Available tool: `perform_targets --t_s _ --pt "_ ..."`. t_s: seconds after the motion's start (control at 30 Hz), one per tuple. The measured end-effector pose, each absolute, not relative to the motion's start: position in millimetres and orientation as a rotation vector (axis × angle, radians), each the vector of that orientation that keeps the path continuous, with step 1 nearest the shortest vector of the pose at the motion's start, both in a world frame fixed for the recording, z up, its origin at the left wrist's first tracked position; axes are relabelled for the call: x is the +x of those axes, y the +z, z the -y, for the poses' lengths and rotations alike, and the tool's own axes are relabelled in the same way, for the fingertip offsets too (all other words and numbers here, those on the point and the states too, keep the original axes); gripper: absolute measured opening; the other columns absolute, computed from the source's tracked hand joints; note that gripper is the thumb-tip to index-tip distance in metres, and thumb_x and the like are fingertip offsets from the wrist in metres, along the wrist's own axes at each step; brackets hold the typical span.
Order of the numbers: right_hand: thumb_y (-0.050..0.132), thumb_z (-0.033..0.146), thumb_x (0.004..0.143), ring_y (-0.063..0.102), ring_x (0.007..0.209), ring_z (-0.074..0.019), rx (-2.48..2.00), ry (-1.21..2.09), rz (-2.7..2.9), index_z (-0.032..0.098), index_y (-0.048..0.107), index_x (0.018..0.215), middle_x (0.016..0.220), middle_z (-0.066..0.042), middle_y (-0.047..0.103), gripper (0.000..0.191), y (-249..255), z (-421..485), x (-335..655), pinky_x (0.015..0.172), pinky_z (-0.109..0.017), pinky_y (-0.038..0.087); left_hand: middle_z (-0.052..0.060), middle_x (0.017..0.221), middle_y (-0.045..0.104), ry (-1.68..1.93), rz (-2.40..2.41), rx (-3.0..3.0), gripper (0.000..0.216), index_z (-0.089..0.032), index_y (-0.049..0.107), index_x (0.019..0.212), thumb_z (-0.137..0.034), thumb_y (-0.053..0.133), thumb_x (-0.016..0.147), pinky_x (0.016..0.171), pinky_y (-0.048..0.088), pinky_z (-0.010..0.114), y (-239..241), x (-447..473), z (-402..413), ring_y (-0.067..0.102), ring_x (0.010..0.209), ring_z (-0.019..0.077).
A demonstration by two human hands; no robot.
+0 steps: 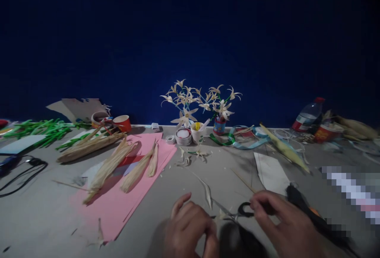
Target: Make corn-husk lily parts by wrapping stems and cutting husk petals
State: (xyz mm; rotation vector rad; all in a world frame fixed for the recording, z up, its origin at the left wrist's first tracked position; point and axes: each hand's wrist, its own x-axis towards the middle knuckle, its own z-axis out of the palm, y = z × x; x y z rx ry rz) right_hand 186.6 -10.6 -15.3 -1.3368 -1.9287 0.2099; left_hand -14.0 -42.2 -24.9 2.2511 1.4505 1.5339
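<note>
My left hand (188, 228) is at the bottom centre, fingers curled, pinching a thin pale strip of husk (208, 192) that curves up from it. My right hand (285, 226) is just to the right, closed on the black handles of a pair of scissors (237, 211). The scissor blades point left toward the small pale piece between my hands. Both hands hover low over the grey table (225, 171).
A pink sheet (118, 202) with several dried husk bundles lies at left. Husk flowers in small cups (204, 103) stand at the back centre near tape rolls and ribbon. A black glue gun (308, 210), white paper, a plastic bottle (308, 115) and cables are around.
</note>
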Motion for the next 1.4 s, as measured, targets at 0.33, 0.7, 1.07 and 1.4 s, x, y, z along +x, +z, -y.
perform_targets --t_s 0.33,0.7,1.07,1.4 --pt "0.061 0.008 0.080 0.070 0.091 -0.0156 -0.901 0.700 2.086 0.033 0.069 0.099 0.100 0.002 0.074 0.033 15 23 170 0.079 -0.020 0.054 -0.001 0.056 0.051 1.148 -1.133 1.315 0.022 -0.022 0.048 0.061 -0.027 0.050 0.082 0.060 0.048 0.026 -32 -11 45 0.055 0.059 0.0159" --pt "0.066 0.038 0.082 0.059 0.056 -0.0106 -1.047 1.609 1.436 0.020 0.071 0.076 0.065 0.003 0.067 0.020 -6 18 167 0.055 -0.019 0.045 0.001 0.080 0.060 1.324 -1.093 1.697 0.009 -0.021 0.058 0.084 -0.015 0.057 0.078 0.073 0.046 0.027 -24 -9 46 0.059 0.077 0.0174" --pt "0.071 0.045 0.077 0.047 0.044 -0.0056 -1.073 1.757 1.276 0.021 0.055 0.074 0.056 0.011 0.050 0.029 -21 23 155 0.042 -0.014 0.039 0.001 0.072 0.057 1.157 -1.141 1.278 0.018 -0.019 0.058 0.071 -0.034 0.062 0.081 0.069 0.042 0.026 -36 -8 47 0.055 0.075 0.0185" --pt "0.072 0.036 0.070 0.034 0.032 -0.0030 -0.943 2.042 1.010 0.020 0.053 0.066 0.041 0.010 0.047 0.025 -24 29 148 0.032 -0.013 0.016 0.001 0.057 0.057 1.046 -0.658 0.682 0.019 -0.015 0.060 0.063 -0.026 0.075 0.061 0.054 0.031 0.026 -53 -6 42 0.046 0.052 0.0128"
